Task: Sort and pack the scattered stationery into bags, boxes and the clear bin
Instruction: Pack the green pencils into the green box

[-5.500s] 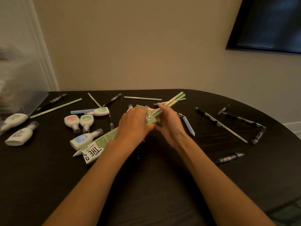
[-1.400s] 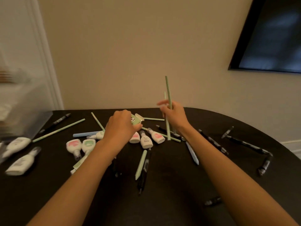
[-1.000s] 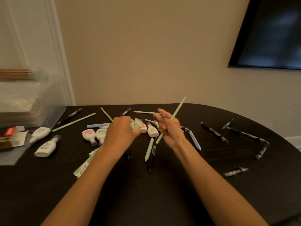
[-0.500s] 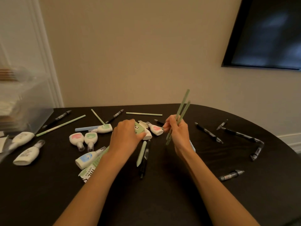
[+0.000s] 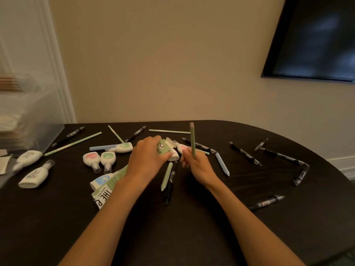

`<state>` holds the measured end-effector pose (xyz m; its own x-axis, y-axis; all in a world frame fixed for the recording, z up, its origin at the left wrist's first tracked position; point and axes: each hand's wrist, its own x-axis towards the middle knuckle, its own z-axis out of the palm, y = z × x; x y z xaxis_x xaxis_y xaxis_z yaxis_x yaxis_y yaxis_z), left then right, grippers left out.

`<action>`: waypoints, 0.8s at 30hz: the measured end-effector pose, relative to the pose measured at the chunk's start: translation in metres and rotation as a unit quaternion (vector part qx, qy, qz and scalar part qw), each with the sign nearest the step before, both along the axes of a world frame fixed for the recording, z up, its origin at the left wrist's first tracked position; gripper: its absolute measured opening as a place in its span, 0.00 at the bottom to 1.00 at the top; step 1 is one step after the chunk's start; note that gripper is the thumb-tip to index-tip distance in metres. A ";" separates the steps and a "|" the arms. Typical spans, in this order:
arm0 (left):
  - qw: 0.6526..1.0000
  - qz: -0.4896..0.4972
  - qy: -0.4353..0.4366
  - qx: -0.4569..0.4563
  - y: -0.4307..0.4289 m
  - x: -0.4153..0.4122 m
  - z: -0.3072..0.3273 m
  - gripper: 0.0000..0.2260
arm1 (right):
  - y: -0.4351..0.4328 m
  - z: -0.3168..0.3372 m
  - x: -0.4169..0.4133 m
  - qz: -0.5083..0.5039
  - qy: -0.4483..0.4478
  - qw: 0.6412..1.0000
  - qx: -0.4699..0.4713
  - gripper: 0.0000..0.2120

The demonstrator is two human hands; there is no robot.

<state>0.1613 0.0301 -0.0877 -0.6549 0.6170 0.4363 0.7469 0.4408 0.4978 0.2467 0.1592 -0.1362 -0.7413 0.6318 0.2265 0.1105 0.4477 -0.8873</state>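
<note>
Green pencils [image 5: 192,141] now upright, tilted before | right hand [image 5: 199,166] pinches them; left hand [image 5: 146,162] grips panda box [image 5: 163,148] | advice: line tips up with box mouth, then slide in together.

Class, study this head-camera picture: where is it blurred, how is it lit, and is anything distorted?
Head view: dim, warm lighting; the clear plastic bin at the left edge is smeared by blur; the dark wall screen leans, wide-angle distortion; the thin green pencil in the right hand looks slightly soft.
</note>
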 end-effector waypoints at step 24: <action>0.987 -0.129 0.028 0.090 -0.023 -0.010 0.008 0.28 | 0.021 0.004 0.006 -0.221 -0.056 0.920 0.319 0.15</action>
<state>0.1517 0.0068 -0.0794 -0.4582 0.6690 0.5851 0.8511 0.1405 0.5059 0.2526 0.1797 -0.1326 -0.4856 0.6420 0.5932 0.4805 0.7630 -0.4324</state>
